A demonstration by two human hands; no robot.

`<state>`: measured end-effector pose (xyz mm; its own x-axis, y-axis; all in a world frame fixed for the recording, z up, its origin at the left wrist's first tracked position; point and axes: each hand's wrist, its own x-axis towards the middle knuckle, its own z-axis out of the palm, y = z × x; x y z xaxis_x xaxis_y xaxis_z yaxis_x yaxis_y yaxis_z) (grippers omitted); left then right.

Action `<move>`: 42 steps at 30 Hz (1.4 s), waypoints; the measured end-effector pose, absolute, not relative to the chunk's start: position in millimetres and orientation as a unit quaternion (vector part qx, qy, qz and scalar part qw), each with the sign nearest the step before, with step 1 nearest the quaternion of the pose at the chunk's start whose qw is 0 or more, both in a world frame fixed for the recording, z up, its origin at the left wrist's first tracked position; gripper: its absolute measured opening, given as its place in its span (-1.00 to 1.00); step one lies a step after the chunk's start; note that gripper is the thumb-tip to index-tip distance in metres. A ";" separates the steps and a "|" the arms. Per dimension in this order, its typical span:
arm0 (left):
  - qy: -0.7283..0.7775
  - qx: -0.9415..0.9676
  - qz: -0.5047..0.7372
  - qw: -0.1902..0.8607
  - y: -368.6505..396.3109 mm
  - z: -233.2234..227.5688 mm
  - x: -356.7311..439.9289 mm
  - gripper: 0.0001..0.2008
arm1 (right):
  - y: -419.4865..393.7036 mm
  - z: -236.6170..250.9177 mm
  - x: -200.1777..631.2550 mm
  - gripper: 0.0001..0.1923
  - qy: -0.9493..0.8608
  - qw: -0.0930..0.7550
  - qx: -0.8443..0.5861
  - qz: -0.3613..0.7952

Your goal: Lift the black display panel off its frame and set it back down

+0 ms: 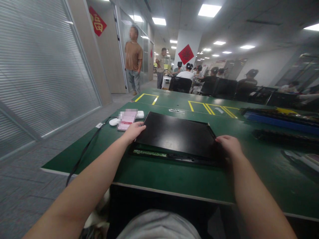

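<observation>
Two hands hold one flat black panel [176, 134] by its opposite near corners. It lies on the green bench [159, 176], with a strip of green circuit board [149, 153] and a dark frame showing under its near edge. The left hand [133, 131] rests on the panel's left corner, fingers together and curled lightly over the edge. The right hand [229, 146] sits on the right corner, fingers bent down over the rim; how far they reach beneath it cannot be seen.

Judging from the grip, the panel is being seated on, or lifted off, the frame below. To do that well, the person would keep both hands level, so the panel moves flat rather than twisting at one corner. Pressure belongs on the rim, not on the glossy middle. The fingertips should stay clear of the exposed board just nearer than the left hand.

Just beyond the left hand lie a phone [126, 120] with a pink screen and a white mouse [113, 121], close enough to be nudged if the panel slides that way. A black cable [84, 151] hangs off the bench edge further left.
</observation>
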<state>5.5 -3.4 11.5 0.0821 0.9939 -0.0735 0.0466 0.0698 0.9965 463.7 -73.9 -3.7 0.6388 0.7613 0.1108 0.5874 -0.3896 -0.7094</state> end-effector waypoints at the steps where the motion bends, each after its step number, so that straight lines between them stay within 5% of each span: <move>1: 0.507 0.514 0.452 0.525 -3.6 11.7 5.2 -0.61 | -74.3 -3.3 463.5 -0.76 -0.406 0.376 -0.824 0.122; 12: 0.525 0.533 0.468 0.470 -1.1 8.6 2.5 -0.53 | -78.1 -0.9 457.2 -0.71 -0.386 0.402 -0.814 0.163; 19: 0.573 0.635 0.432 0.285 1.9 6.5 -1.6 -0.78 | -79.6 3.0 454.1 -0.70 -0.380 0.405 -0.813 0.174; 42: 0.599 0.696 0.334 0.215 6.8 -1.1 -3.5 -0.82 | -84.2 12.8 442.4 -0.73 -0.374 0.429 -0.798 0.197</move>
